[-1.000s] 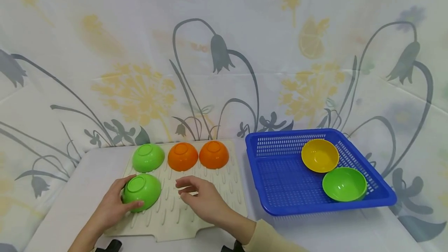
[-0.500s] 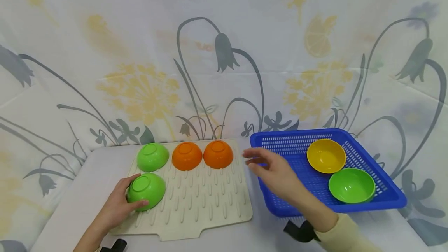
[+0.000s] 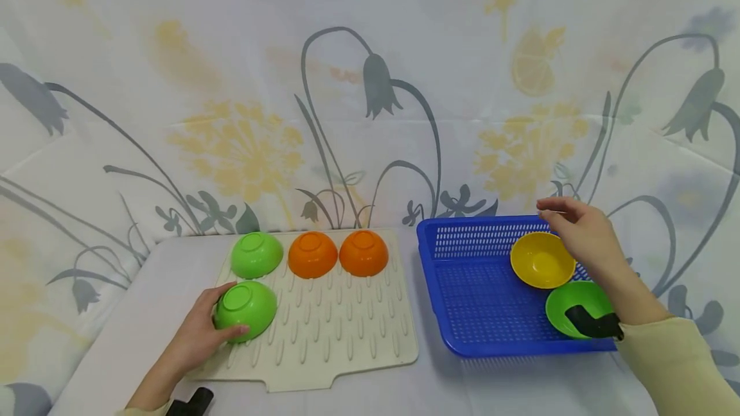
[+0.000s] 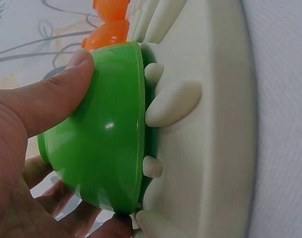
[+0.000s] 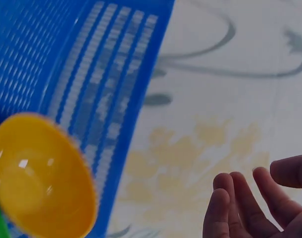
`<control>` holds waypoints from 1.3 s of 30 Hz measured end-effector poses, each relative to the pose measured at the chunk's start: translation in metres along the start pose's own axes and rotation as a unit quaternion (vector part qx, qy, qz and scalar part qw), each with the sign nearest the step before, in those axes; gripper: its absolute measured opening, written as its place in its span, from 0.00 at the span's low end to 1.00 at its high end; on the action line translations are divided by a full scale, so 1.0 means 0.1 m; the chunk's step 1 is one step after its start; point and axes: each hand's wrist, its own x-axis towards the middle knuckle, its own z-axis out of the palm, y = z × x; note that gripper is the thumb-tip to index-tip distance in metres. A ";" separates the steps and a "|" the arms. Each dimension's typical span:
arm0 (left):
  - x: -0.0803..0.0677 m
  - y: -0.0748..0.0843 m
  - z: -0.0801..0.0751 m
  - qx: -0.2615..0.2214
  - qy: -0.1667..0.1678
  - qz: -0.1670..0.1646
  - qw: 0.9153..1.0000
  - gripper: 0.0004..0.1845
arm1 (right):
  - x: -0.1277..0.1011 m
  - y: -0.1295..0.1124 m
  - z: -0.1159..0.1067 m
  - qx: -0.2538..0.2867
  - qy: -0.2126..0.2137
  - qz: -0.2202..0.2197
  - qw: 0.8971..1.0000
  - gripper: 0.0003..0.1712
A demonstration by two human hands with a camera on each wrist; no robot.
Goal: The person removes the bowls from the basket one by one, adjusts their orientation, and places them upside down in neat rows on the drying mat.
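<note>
Your right hand (image 3: pixel 581 236) has moved from the mat over to the blue basket (image 3: pixel 462 313), fingers loose above the yellow bowl (image 3: pixel 542 260). Your left hand (image 3: pixel 196 336) holds a green bowl (image 3: pixel 245 303) upside down on the white mat (image 3: pixel 347 339). Four bowls sit there; two wait in the basket.

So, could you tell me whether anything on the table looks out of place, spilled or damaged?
Nothing stands out. Four bowls sit upside down in neat rows on the drying mat, and the yellow bowl and a green bowl sit upright in the blue basket. Nothing looks spilled or broken.
</note>
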 end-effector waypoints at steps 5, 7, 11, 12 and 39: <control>0.00 -0.01 0.02 -0.009 -0.005 -0.004 1.000 0.49 | 0.13 0.38 -0.13 -0.005 -0.009 0.067 0.998 0.31; 0.00 -0.02 0.02 -0.010 -0.003 -0.004 1.000 0.49 | 0.15 0.50 -0.15 0.009 -0.019 0.095 0.995 0.31; 0.00 -0.03 0.03 -0.009 0.003 0.000 1.000 0.48 | 0.17 0.69 -0.15 0.020 -0.049 0.136 0.989 0.31; 0.00 -0.03 0.03 -0.008 0.003 0.000 1.000 0.48 | 0.18 0.72 -0.15 0.019 -0.058 0.141 0.988 0.31; 0.01 -0.03 -0.01 -0.026 -0.016 -0.031 0.999 0.50 | 0.26 0.99 -0.07 0.024 -0.146 0.152 0.977 0.30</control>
